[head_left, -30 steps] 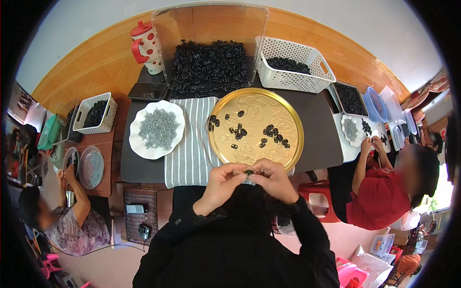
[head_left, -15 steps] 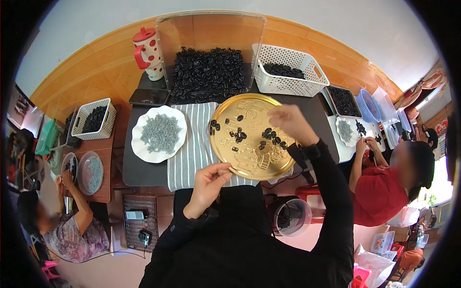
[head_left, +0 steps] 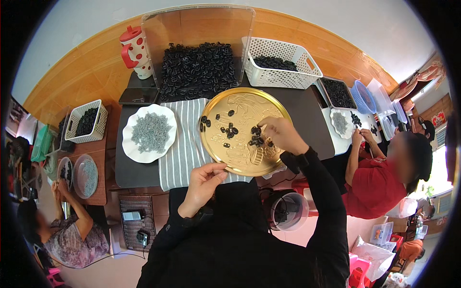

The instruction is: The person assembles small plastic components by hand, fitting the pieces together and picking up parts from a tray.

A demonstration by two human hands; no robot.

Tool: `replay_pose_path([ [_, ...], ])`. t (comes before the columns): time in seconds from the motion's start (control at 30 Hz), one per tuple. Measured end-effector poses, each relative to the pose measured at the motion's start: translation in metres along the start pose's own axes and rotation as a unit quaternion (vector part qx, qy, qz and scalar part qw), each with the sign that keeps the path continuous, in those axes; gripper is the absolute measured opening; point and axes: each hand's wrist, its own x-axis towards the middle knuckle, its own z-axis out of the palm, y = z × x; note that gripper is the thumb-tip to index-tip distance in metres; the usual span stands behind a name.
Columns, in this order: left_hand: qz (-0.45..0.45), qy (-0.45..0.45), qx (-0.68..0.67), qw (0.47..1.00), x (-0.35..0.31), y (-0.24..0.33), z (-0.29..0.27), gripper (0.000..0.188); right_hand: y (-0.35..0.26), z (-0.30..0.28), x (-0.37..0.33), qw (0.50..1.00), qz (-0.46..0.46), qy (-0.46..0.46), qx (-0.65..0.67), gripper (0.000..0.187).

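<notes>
A round gold tray (head_left: 242, 98) with raised patterns lies in front of me, several small black oval plastic pieces (head_left: 229, 130) scattered over its middle. My right hand (head_left: 284, 135) is over the tray's right half, fingertips drawn together at the edge of a cluster of these pieces (head_left: 257, 140). What is between those fingertips is too small to tell. At the near left rim is my left hand (head_left: 204, 185), its forefinger and thumb closed at the tray's edge. Left of the tray, a white scalloped plate (head_left: 128, 151) holds a heap of small grey-green pieces (head_left: 152, 132).
Under the tray lies a striped cloth (head_left: 185, 144). Behind stand a clear bin (head_left: 199, 21) of black pieces, a white basket (head_left: 278, 81), a phone (head_left: 138, 96) and a red-lidded spotted tumbler (head_left: 138, 53). Two people (head_left: 79, 240) (head_left: 372, 177) work at either side.
My right hand has come down and a little left, from above the tray's right side to the black pieces. My left hand stays at the rim. The whole view has shifted slightly.
</notes>
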Motion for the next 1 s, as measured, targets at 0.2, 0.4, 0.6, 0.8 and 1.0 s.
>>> replay_pose_path([
  [0.2, -0.014, 0.024, 0.015, 1.0, -0.003, 0.006, -0.011, 0.023, 0.047, -0.059, -0.005, 0.964, -0.016, 0.21, -0.164, 0.014],
  [0.4, 0.014, 0.029, 0.008, 0.999, -0.002, 0.003, -0.017, 0.023, 0.061, -0.046, -0.017, 0.981, -0.007, 0.133, -0.138, 0.016],
  [0.6, 0.015, 0.08, 0.047, 0.996, -0.008, 0.016, -0.027, 0.024, 0.002, -0.024, -0.019, 1.0, -0.014, 0.009, -0.019, 0.019],
  [0.8, 0.105, 0.183, 0.06, 0.976, -0.018, 0.014, -0.053, 0.022, -0.056, 0.011, 0.009, 0.973, -0.18, -0.125, -0.069, 0.022],
  [1.0, 0.17, 0.254, 0.067, 0.95, -0.03, 0.018, -0.08, 0.02, -0.127, 0.067, 0.066, 0.934, -0.309, -0.143, -0.107, 0.029],
])
